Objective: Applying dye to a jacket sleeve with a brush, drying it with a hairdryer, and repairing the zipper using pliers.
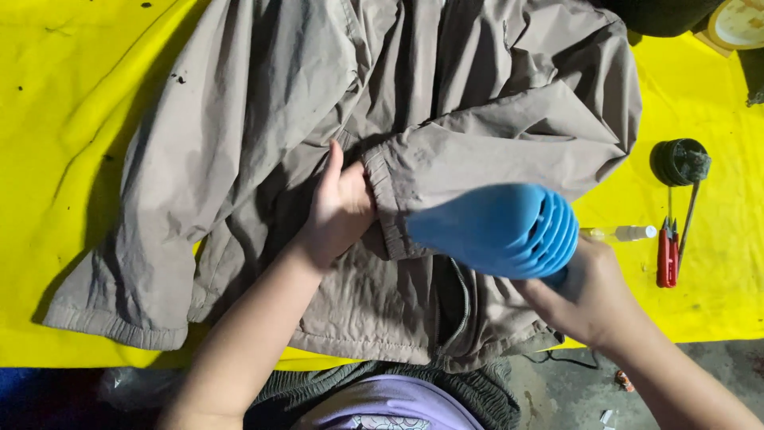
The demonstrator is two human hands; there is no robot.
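Head view, nearest the body: the right hand (593, 291) is wrapped tight around the handle of a blue handheld appliance (501, 231), a rounded plastic head with ribbed vents, held low over the cloth; it looks rigid, smooth and light enough for one hand, best gripped by that handle below the head. Just beyond, the left hand (338, 209) presses flat with fingers together on the grey-brown jacket (263, 143), touching the elastic cuff of one sleeve (493, 147) that lies folded across the front. The jacket is spread over the yellow desk (56, 119), thin, limp and creased, likely light and a little slippery, so it wants pinning flat or gathering at the firmer cuffs and hem rather than lifting by loose cloth. Farther right on the desk lie a small clear bottle (625, 233), red thread snips (667, 255) and a dark round pot (679, 162).
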